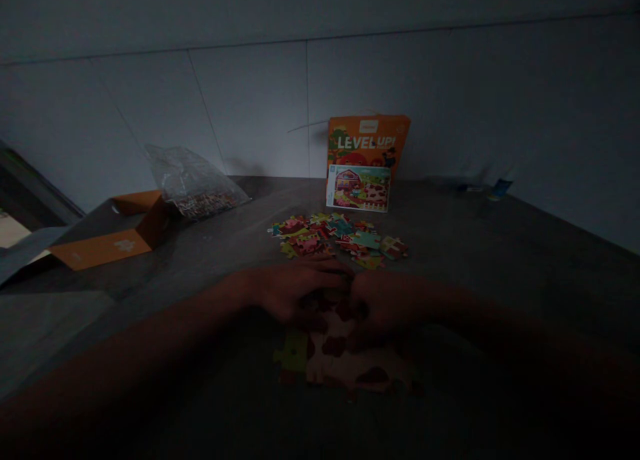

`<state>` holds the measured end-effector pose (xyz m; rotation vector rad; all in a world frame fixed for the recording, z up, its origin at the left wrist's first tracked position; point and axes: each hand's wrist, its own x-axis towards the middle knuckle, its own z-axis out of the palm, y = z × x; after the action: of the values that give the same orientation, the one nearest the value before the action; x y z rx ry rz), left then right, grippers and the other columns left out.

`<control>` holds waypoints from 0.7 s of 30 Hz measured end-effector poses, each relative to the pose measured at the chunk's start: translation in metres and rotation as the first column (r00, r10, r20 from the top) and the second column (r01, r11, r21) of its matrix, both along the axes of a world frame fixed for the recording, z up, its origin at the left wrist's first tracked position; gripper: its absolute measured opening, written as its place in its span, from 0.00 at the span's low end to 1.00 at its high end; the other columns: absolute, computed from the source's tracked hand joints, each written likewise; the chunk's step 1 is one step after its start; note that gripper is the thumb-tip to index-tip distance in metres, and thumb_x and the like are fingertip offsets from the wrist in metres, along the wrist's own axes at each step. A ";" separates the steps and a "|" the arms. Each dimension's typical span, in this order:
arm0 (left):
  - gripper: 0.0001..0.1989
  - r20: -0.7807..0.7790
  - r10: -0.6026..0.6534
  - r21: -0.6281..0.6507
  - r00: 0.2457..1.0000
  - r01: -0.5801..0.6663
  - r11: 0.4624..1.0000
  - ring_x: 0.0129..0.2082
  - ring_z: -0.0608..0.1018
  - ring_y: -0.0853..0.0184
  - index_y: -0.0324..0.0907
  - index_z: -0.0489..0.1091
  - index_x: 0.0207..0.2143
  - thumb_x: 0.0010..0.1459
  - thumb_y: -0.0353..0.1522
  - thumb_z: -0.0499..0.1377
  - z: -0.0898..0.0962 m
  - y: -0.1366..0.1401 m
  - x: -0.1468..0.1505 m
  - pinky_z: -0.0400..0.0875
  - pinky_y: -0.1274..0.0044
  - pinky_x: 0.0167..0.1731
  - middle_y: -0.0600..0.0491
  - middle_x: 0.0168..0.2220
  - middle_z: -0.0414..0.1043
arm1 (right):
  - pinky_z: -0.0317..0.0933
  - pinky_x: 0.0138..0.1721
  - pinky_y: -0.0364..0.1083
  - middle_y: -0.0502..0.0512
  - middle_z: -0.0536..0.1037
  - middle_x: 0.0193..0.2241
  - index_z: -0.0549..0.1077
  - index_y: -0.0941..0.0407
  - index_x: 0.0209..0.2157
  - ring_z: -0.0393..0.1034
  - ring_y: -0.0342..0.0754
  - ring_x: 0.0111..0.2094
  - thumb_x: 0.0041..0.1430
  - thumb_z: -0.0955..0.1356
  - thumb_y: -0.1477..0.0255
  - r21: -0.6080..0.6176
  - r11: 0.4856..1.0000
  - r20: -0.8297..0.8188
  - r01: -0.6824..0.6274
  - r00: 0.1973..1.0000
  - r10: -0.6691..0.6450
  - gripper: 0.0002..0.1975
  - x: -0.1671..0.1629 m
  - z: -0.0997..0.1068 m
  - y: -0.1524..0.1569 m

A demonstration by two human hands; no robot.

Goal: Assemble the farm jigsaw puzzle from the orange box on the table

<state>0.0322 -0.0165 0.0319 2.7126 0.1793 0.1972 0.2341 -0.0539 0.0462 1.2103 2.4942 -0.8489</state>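
A partly joined jigsaw puzzle (340,363) lies flat on the table in front of me, showing a pale cow with dark red patches and a green piece at its left side. My left hand (295,290) rests over the puzzle's upper left, fingers stretched out along its far edge and thumb lower down. Close beside it, my right hand (383,303) is closed at the upper right, knuckles bent. Whatever its fingertips pinch is hidden by the hand and the dim light. Just beyond both hands sits a heap of loose puzzle pieces (310,235).
Behind the heap, an orange "LEVEL UP!" box (367,143) stands near the wall with a picture card (359,190) leaning on it. To the left are an open orange box (107,250) and a clear plastic bag (193,180) of small pieces. A small blue packet (500,189) lies far right.
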 end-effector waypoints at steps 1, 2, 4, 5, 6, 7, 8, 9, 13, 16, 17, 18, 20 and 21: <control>0.28 -0.007 0.010 0.009 1.000 -0.010 1.000 0.56 0.68 0.51 0.41 0.65 0.55 0.51 0.36 0.63 0.000 -0.001 0.000 0.63 0.59 0.57 0.42 0.57 0.64 | 0.48 0.20 0.42 0.49 0.69 0.20 0.69 0.57 0.21 0.61 0.41 0.19 0.45 0.71 0.58 0.012 1.000 0.015 0.000 1.000 -0.001 0.17 0.000 0.000 -0.001; 0.28 -0.013 0.022 0.019 1.000 -0.022 1.000 0.56 0.68 0.51 0.40 0.65 0.54 0.52 0.37 0.64 -0.001 -0.001 0.001 0.63 0.59 0.57 0.42 0.57 0.64 | 0.48 0.19 0.42 0.49 0.69 0.20 0.70 0.57 0.21 0.61 0.41 0.19 0.45 0.71 0.57 0.033 0.999 0.034 0.003 0.999 -0.004 0.17 -0.001 0.000 -0.002; 0.28 -0.018 0.038 0.037 0.999 -0.037 0.999 0.57 0.67 0.51 0.39 0.65 0.54 0.51 0.38 0.64 -0.002 -0.003 0.001 0.63 0.60 0.57 0.41 0.57 0.63 | 0.48 0.19 0.42 0.50 0.70 0.21 0.71 0.58 0.23 0.61 0.42 0.19 0.46 0.71 0.55 0.069 0.998 0.067 -0.001 0.998 -0.004 0.19 0.000 0.001 -0.003; 0.28 -0.019 0.038 0.043 0.999 -0.037 0.998 0.57 0.67 0.51 0.39 0.65 0.54 0.51 0.38 0.64 -0.002 -0.003 0.001 0.62 0.60 0.57 0.41 0.57 0.63 | 0.48 0.19 0.42 0.50 0.70 0.21 0.72 0.58 0.24 0.61 0.42 0.19 0.46 0.70 0.54 0.070 0.998 0.081 -0.004 0.997 -0.002 0.19 0.001 0.003 -0.004; 0.29 -0.020 0.035 0.045 0.999 -0.034 0.998 0.57 0.67 0.51 0.40 0.65 0.54 0.51 0.38 0.64 -0.002 -0.003 0.002 0.62 0.61 0.57 0.41 0.57 0.63 | 0.49 0.19 0.42 0.50 0.71 0.21 0.73 0.57 0.24 0.61 0.42 0.19 0.47 0.70 0.53 0.057 0.998 0.100 -0.008 0.995 0.002 0.20 0.003 0.005 -0.004; 0.29 -0.026 0.033 0.044 0.999 -0.032 0.998 0.58 0.66 0.52 0.40 0.64 0.55 0.52 0.38 0.64 -0.002 -0.003 0.002 0.62 0.61 0.58 0.42 0.58 0.62 | 0.49 0.20 0.42 0.50 0.70 0.21 0.73 0.57 0.24 0.61 0.42 0.18 0.47 0.70 0.53 0.038 0.999 0.126 -0.012 0.992 0.007 0.20 0.005 0.007 -0.004; 0.30 -0.033 0.035 0.042 0.999 -0.033 0.999 0.58 0.66 0.52 0.40 0.64 0.56 0.52 0.38 0.65 -0.002 -0.003 0.002 0.62 0.62 0.58 0.42 0.58 0.62 | 0.49 0.20 0.42 0.49 0.69 0.19 0.72 0.57 0.23 0.60 0.41 0.18 0.47 0.71 0.53 0.018 1.000 0.160 -0.015 0.987 0.012 0.20 0.008 0.009 -0.003; 0.31 -0.037 0.038 0.040 0.999 -0.037 0.999 0.58 0.66 0.52 0.41 0.64 0.57 0.52 0.39 0.65 -0.002 -0.003 0.002 0.62 0.62 0.58 0.42 0.58 0.62 | 0.49 0.20 0.43 0.48 0.68 0.17 0.72 0.57 0.21 0.59 0.41 0.17 0.47 0.71 0.54 0.001 1.000 0.200 -0.016 0.980 0.016 0.19 0.010 0.011 -0.002; 0.31 -0.062 0.043 0.035 0.997 -0.041 0.999 0.59 0.66 0.52 0.42 0.64 0.58 0.52 0.40 0.65 0.000 -0.001 0.000 0.62 0.62 0.58 0.42 0.60 0.61 | 0.48 0.19 0.43 0.47 0.65 0.14 0.68 0.56 0.17 0.57 0.40 0.14 0.46 0.71 0.55 0.006 1.000 0.306 -0.017 0.952 0.014 0.20 0.017 0.015 -0.001; 0.34 -0.081 0.003 0.052 0.997 0.001 0.999 0.61 0.64 0.50 0.42 0.63 0.59 0.50 0.41 0.66 0.000 -0.001 -0.001 0.59 0.60 0.60 0.41 0.62 0.58 | 0.48 0.17 0.43 0.48 0.67 0.15 0.67 0.56 0.16 0.58 0.41 0.14 0.45 0.71 0.53 0.001 1.000 0.298 -0.015 0.954 0.014 0.21 0.016 0.015 -0.004; 0.36 -0.083 -0.007 0.062 0.997 0.013 0.998 0.61 0.63 0.49 0.42 0.62 0.59 0.48 0.41 0.66 0.000 -0.001 -0.001 0.57 0.59 0.60 0.41 0.63 0.58 | 0.48 0.17 0.43 0.48 0.67 0.15 0.67 0.56 0.16 0.58 0.41 0.14 0.44 0.71 0.52 0.002 1.000 0.294 -0.015 0.956 0.014 0.22 0.016 0.015 -0.005; 0.38 -0.081 -0.014 0.071 0.997 0.020 0.997 0.61 0.63 0.48 0.42 0.62 0.60 0.47 0.42 0.67 0.000 -0.002 -0.001 0.56 0.58 0.60 0.41 0.63 0.57 | 0.49 0.17 0.43 0.48 0.66 0.15 0.68 0.56 0.17 0.58 0.41 0.13 0.43 0.72 0.51 0.007 1.000 0.292 -0.017 0.956 0.014 0.22 0.015 0.016 -0.007; 0.41 -0.081 -0.013 0.092 0.997 0.020 0.996 0.61 0.62 0.46 0.43 0.61 0.61 0.45 0.43 0.68 0.000 -0.004 0.000 0.55 0.56 0.60 0.41 0.63 0.57 | 0.50 0.18 0.43 0.47 0.65 0.14 0.69 0.56 0.17 0.57 0.41 0.13 0.42 0.72 0.51 0.027 0.999 0.294 -0.025 0.956 0.016 0.22 0.015 0.017 -0.009; 0.41 -0.083 -0.008 0.102 0.997 0.017 0.995 0.61 0.62 0.46 0.43 0.61 0.61 0.45 0.43 0.68 0.001 -0.005 0.000 0.55 0.56 0.60 0.41 0.63 0.57 | 0.50 0.18 0.43 0.47 0.64 0.14 0.71 0.56 0.18 0.57 0.41 0.13 0.42 0.72 0.50 0.031 0.999 0.296 -0.028 0.955 0.018 0.22 0.015 0.018 -0.009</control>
<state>0.0327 -0.0216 0.0327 2.8258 0.1806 0.0930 0.2488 -0.0633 0.0638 1.2162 2.2838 -0.5709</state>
